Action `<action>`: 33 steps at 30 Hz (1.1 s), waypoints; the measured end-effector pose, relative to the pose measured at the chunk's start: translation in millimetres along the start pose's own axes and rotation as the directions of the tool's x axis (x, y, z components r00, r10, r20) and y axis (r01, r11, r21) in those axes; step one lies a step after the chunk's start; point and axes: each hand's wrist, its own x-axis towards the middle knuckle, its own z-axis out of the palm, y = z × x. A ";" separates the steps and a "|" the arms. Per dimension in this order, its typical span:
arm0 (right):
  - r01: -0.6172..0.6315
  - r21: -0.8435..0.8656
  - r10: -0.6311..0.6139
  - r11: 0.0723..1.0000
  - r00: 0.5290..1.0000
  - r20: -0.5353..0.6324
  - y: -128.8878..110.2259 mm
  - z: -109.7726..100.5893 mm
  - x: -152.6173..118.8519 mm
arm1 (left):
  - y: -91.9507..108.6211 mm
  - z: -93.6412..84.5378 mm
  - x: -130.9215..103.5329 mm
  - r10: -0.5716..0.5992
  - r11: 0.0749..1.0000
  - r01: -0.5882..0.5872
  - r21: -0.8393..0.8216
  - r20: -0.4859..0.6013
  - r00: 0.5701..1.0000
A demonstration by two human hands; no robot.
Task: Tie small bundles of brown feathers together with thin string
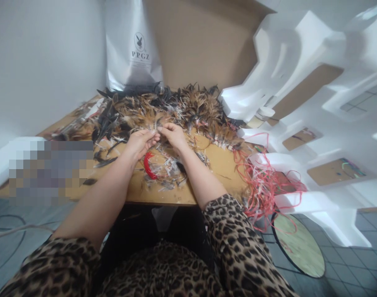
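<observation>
My left hand (142, 142) and my right hand (173, 135) meet over the middle of the table, fingertips pinched together. Between them is a small tuft of brown feathers (149, 120), its quill ends at my fingers; it overlaps the pile behind, so its outline is hard to make out. A large heap of brown and black feathers (203, 103) lies just beyond my hands. Below my hands, a red curved band (149, 166) rests on the wood beside loose white and grey feather scraps (170, 167).
A tangle of red string (265, 185) hangs over the table's right side, against white foam packing pieces (300, 90). At the back stand a silver-white printed bag (129, 49) and a cardboard sheet (203, 41). A round disc (302, 243) lies low on the right.
</observation>
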 end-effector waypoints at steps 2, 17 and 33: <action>0.007 -0.010 -0.007 1.000 1.000 0.008 0.1 -0.8 0.2 | 0.6 0.2 -0.9 -0.024 1.000 0.024 0.008 0.018 1.000; 0.040 -0.049 -0.045 0.998 0.994 -0.098 11.9 -10.6 10.6 | 7.5 -0.7 -2.6 0.061 0.994 -0.053 0.093 -0.088 0.994; 0.050 -0.796 -0.208 0.603 0.973 -0.097 24.9 -39.6 16.9 | 6.8 -2.4 0.7 0.078 0.997 -0.078 0.012 -0.213 0.974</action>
